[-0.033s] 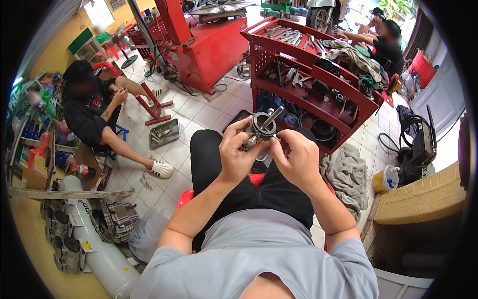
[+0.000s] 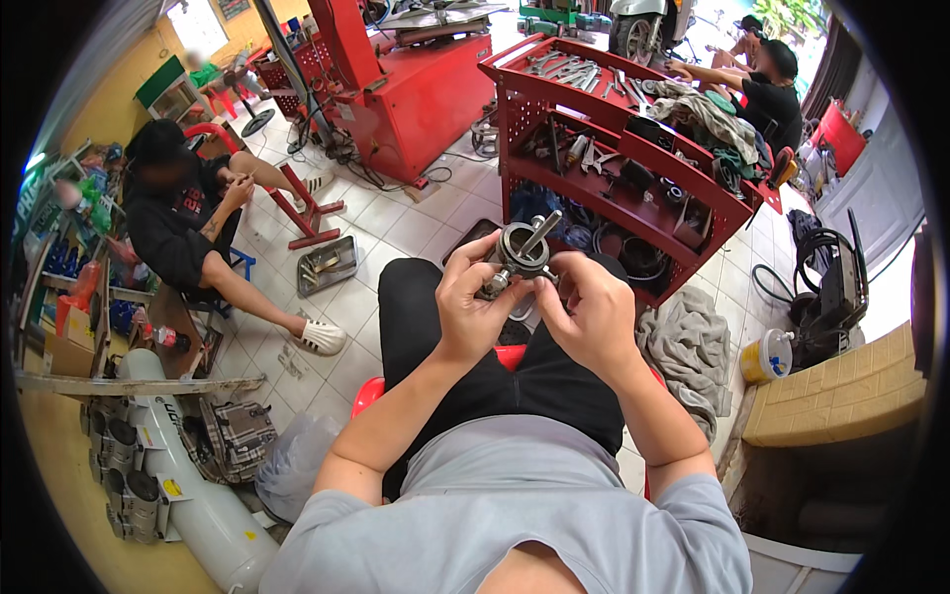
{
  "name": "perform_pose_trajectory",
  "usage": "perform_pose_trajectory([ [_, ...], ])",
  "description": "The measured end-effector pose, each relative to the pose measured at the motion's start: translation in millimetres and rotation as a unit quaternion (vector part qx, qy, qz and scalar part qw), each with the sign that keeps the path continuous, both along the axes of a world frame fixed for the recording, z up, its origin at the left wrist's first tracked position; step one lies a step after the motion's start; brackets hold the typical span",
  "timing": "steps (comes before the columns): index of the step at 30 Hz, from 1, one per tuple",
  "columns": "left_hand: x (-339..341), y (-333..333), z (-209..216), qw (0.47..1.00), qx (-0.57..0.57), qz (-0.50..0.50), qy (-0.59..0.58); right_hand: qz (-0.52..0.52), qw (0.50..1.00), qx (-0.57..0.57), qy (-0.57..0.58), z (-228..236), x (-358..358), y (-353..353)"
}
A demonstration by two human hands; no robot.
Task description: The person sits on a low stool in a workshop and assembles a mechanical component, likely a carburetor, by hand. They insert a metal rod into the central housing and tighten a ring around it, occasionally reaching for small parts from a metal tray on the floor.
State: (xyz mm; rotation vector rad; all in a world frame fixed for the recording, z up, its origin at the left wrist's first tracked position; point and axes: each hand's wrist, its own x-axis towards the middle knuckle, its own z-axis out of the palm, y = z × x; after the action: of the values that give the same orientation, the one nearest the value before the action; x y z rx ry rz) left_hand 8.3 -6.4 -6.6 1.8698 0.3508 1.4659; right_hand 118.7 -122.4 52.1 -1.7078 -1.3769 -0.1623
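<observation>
Above my lap, between my knees, my left hand (image 2: 471, 309) is closed around a small metal part that looks like a carburetor body (image 2: 523, 248). A round ring opening faces up on it. A bright metal rod (image 2: 541, 230) slants up across the opening, toward the right. Thumb and fingers of my left hand grip its left and lower side, beside a shiny round fitting (image 2: 500, 281). My right hand (image 2: 592, 309) is pinched against the right edge of the part. Whatever small piece sits between those fingertips is hidden.
A red tool trolley (image 2: 623, 188) with wrenches stands ahead on the right. A grey rag (image 2: 686, 358) lies right of my knee. A metal tray (image 2: 328, 265) rests on the tiles to the left, near a seated person (image 2: 178, 223). A white tank (image 2: 203, 485) lies lower left.
The right forefinger has shifted slightly up along the side of the metal part. The part and my left hand stay in place.
</observation>
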Motion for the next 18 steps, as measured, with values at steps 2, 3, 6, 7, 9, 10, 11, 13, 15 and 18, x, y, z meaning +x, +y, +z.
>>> perform_pose_trajectory([
  [2,-1,1,3,1.000,0.013,0.006,0.005,0.008,1.000,0.007,0.020,3,-1,1],
  [3,-1,0,3,1.000,0.019,0.007,0.008,0.017,0.999,0.023,0.030,2,-1,1],
  [6,1,1,2,1.000,0.030,0.003,0.004,0.011,0.998,0.069,-0.001,-8,2,7],
  [7,2,1,0,1.000,0.027,0.004,-0.001,0.004,0.996,0.084,-0.021,-10,3,8],
  [9,4,1,-4,1.000,0.021,0.006,-0.011,-0.015,0.995,0.066,-0.077,-12,4,6],
  [10,3,1,-4,1.000,0.024,0.007,-0.010,-0.025,0.993,0.057,-0.105,-13,4,5],
  [11,3,1,-4,1.000,0.028,0.008,-0.009,-0.012,0.993,0.060,-0.100,-12,4,5],
  [13,3,1,-2,0.999,0.033,0.006,-0.009,0.014,0.994,0.065,-0.088,-9,3,5],
  [15,2,2,0,0.999,0.037,-0.001,-0.012,0.011,0.997,0.056,-0.044,-5,3,4],
  [18,3,1,-3,0.999,0.041,-0.007,-0.022,0.006,0.999,0.050,-0.020,-3,3,3],
])
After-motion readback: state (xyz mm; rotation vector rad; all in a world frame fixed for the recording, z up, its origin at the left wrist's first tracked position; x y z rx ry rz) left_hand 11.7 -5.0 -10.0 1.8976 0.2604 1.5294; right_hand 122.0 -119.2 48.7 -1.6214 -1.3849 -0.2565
